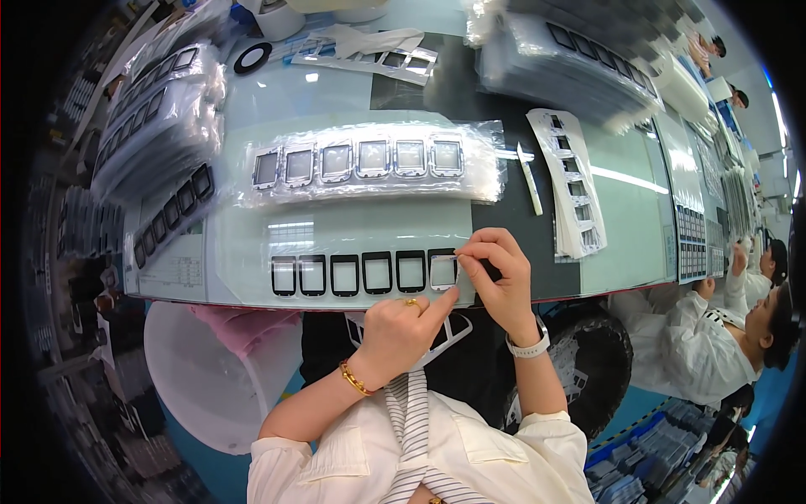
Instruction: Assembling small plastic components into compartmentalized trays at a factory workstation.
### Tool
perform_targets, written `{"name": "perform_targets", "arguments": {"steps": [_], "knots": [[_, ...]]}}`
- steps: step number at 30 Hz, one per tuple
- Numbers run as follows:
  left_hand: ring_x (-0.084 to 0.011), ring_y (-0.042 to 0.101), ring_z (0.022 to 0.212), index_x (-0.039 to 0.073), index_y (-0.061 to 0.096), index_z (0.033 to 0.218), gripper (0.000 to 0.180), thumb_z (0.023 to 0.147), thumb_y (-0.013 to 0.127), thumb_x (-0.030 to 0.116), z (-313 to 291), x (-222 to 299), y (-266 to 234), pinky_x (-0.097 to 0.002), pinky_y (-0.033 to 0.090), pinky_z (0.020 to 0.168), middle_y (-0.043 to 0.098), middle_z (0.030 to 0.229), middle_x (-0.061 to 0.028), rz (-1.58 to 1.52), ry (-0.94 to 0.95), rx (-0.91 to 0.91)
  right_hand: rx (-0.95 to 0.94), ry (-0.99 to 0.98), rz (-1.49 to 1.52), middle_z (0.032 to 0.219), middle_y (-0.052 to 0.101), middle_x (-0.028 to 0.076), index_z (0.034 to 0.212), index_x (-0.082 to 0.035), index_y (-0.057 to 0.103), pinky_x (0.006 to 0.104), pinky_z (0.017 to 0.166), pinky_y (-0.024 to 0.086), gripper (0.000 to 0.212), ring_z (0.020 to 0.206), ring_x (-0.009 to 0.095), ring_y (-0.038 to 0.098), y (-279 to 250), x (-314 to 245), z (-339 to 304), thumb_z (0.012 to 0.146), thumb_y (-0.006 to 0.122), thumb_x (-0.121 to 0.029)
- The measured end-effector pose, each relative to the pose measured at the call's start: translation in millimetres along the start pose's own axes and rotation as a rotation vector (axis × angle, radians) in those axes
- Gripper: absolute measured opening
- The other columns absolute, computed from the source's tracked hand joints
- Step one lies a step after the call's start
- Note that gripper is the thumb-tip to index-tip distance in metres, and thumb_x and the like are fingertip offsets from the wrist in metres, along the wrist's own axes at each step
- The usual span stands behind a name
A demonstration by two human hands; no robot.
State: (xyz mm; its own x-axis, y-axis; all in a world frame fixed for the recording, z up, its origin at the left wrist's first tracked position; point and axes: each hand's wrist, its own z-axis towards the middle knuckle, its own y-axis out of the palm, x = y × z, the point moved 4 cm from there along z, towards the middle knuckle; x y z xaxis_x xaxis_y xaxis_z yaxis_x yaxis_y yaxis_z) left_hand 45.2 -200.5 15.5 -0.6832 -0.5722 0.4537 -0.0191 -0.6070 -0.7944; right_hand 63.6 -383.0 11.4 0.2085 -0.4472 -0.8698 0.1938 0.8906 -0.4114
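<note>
A row of several black rectangular frames (331,275) lies on clear film near the front edge of the table. My right hand (501,277) is at the rightmost frame (431,270), thumb and index finger pinched at its upper right corner. Whatever thin piece is between them is too small to make out. A pale, slightly tilted outline shows inside that frame. My left hand (401,333) reaches in from below, its index finger stretched to the frame's lower right corner and the other fingers curled. Beneath it, a white cut-out strip (456,332) shows over my lap.
Behind the row lies a bagged stack of framed panels (336,181). A craft knife (531,181) and white cut-out strips (579,202) are to the right. Bagged stacks (159,126) (554,67) stand at both sides; a black tape roll (253,58) lies behind. Co-workers sit at right.
</note>
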Motion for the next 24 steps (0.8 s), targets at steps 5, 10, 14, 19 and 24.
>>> {"name": "perform_targets", "arguments": {"steps": [5,10,14,19,24], "knots": [[-0.0178,0.05,0.046,0.015,0.081,0.113,0.025,0.088,0.079,0.015,-11.1,-10.5,-10.5,-0.0327,0.039,0.046,0.047,0.057,0.0008,-0.031,-0.003,0.078,0.005,-0.033,-0.021,0.105,0.07,0.008,0.096,-0.004,0.075,0.0347,0.083,0.053,0.011,0.096,0.024,0.066,-0.5,0.4,0.5,0.086,0.078,0.0],[-0.0177,0.048,0.046,0.016,0.081,0.115,0.026,0.089,0.079,0.015,-13.6,-15.6,-10.7,-0.0334,0.038,0.046,0.047,0.058,0.0009,0.001,-0.004,0.081,-0.001,-0.04,-0.036,0.105,0.07,0.008,0.096,-0.004,0.075,0.0348,0.084,0.052,0.01,0.097,0.024,0.066,1.1,0.5,1.2,0.087,0.077,-0.001],[-0.0174,0.048,0.046,0.016,0.08,0.116,0.027,0.089,0.079,0.015,-10.6,-15.9,-10.2,-0.0333,0.038,0.046,0.047,0.058,0.001,-0.003,-0.017,0.066,-0.018,-0.035,-0.053,0.107,0.068,0.009,0.098,-0.002,0.075,0.0328,0.084,0.052,0.008,0.097,0.023,0.066,1.0,1.5,2.6,0.09,0.075,-0.001],[-0.0166,0.049,0.046,0.016,0.08,0.115,0.027,0.088,0.08,0.015,-9.7,-16.7,-9.7,-0.0329,0.038,0.045,0.047,0.057,0.0012,-0.014,-0.023,0.056,0.005,-0.008,-0.049,0.107,0.069,0.007,0.098,-0.005,0.076,0.0346,0.084,0.05,0.009,0.096,0.024,0.065,4.5,1.9,3.4,0.089,0.076,-0.003],[-0.016,0.049,0.046,0.016,0.08,0.114,0.026,0.089,0.08,0.015,-9.5,-17.7,-8.5,-0.0324,0.038,0.045,0.047,0.057,0.0016,-0.018,-0.024,0.054,-0.003,-0.005,-0.124,0.108,0.069,0.006,0.098,-0.005,0.075,0.0361,0.084,0.048,0.008,0.094,0.025,0.064,7.2,1.8,4.4,0.09,0.076,-0.005]]}}
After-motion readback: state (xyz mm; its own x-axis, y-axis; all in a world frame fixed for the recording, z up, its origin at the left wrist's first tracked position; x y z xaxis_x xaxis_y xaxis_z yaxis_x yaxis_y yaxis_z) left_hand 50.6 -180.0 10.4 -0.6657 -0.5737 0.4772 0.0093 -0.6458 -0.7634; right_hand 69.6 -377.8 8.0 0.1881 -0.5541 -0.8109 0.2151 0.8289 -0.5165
